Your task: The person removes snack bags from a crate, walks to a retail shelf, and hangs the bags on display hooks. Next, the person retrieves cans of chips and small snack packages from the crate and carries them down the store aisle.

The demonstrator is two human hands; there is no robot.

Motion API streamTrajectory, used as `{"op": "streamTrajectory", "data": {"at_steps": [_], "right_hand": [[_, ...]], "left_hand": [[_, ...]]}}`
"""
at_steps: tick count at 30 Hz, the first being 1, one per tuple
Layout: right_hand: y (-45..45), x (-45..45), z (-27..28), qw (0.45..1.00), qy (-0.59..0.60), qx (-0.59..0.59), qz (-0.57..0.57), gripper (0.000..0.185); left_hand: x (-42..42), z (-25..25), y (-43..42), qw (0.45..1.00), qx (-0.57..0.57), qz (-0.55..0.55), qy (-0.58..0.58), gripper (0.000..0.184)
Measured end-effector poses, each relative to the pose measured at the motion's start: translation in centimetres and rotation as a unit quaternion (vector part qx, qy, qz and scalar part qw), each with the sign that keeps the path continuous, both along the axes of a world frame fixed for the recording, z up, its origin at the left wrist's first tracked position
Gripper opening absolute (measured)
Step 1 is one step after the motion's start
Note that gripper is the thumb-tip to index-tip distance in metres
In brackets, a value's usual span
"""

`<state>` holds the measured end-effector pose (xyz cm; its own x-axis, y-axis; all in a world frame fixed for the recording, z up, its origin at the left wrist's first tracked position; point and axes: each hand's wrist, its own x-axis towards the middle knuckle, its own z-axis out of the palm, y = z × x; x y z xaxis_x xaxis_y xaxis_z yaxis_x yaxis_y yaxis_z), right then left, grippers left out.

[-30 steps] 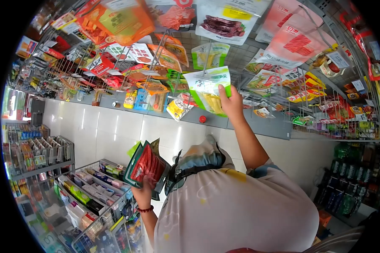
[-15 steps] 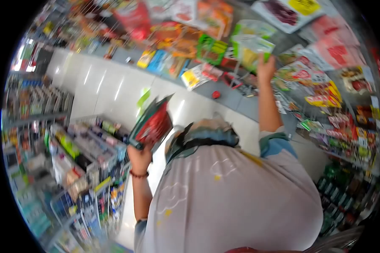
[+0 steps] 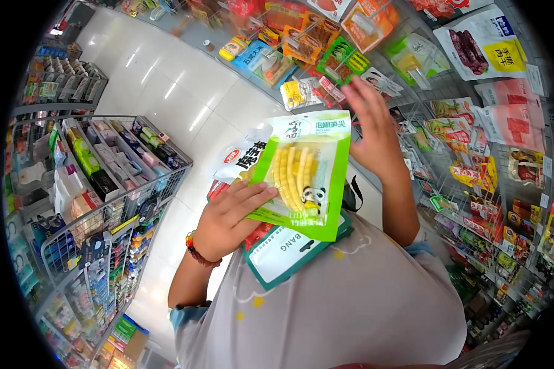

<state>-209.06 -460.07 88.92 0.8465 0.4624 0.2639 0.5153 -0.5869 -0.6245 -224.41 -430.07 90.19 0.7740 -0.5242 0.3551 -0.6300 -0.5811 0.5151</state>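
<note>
My left hand [image 3: 232, 216], wearing a beaded bracelet [image 3: 201, 251], grips a small stack of snack packets in front of my chest. On top lies a green-and-white packet of bamboo shoots [image 3: 297, 175], with yellow shoots and a panda showing on it. Beneath it, a white packet with a red logo [image 3: 235, 157] sticks out on the far left side. Lowest is a teal, white and red packet [image 3: 283, 249], mostly covered. My right hand [image 3: 372, 132] is just beside the bamboo packet's right edge, fingers stretched out and holding nothing.
Ahead and to the right stand shelves with hanging snack packets, among them a white dried-meat packet [image 3: 483, 44] and a green packet [image 3: 343, 60]. A wire basket rack [image 3: 120, 206] of boxed goods is at left. Pale tiled floor [image 3: 188, 92] runs between.
My right hand has come back from the shelf, and the green-and-white packet it touched there now lies on the left hand's stack. My left hand has moved in closer to my body.
</note>
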Motion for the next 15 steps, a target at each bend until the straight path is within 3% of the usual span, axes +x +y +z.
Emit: {"op": "streamTrajectory", "data": {"at_steps": [1,4,6,8,9,10,11,12,13,14,15], "right_hand": [[0.2,0.0,0.7,0.982,-0.114,-0.142,0.058,0.065],[0.9,-1.6,1.5,0.971,-0.066,-0.182,0.141,0.068],[1.0,-2.8,1.1,0.970,-0.096,-0.190,0.116,0.059],[0.5,-3.8,-0.8,0.985,0.138,-0.048,-0.088,0.045],[-0.1,-3.9,-1.7,0.971,0.213,-0.046,-0.097,0.040],[-0.6,-3.7,-2.9,0.971,0.214,-0.048,-0.096,0.040],[-1.0,-3.2,-4.2,0.912,0.394,0.076,-0.088,0.045],[-1.2,-2.9,-4.7,0.806,0.553,0.197,-0.078,0.052],[0.6,-3.1,-4.0,0.744,0.600,0.290,-0.057,0.064],[2.2,-3.3,-3.7,0.745,0.598,0.291,-0.060,0.064],[3.7,-3.1,-3.5,0.674,0.639,0.361,-0.087,0.058]], "left_hand": [[-0.1,-0.1,0.1,1.000,-0.004,-0.001,0.002,0.019],[-0.3,-0.3,0.5,1.000,-0.004,-0.022,0.007,0.018],[-0.5,-0.6,0.9,1.000,0.006,-0.024,-0.007,0.017],[-0.8,-0.8,1.1,1.000,0.004,-0.018,-0.004,0.017],[-0.9,-0.9,1.2,1.000,0.005,-0.018,-0.003,0.017],[-1.0,-1.0,1.3,1.000,0.003,-0.016,-0.001,0.017],[-1.0,-1.1,1.3,1.000,0.003,-0.018,-0.002,0.017],[-0.9,-1.2,1.4,1.000,0.003,-0.022,-0.003,0.017],[-0.9,-1.3,1.2,1.000,0.002,-0.024,-0.004,0.017],[-0.8,-1.4,0.9,1.000,0.000,-0.025,-0.004,0.016],[-0.7,-1.4,0.7,1.000,-0.002,-0.027,-0.006,0.015]]}}
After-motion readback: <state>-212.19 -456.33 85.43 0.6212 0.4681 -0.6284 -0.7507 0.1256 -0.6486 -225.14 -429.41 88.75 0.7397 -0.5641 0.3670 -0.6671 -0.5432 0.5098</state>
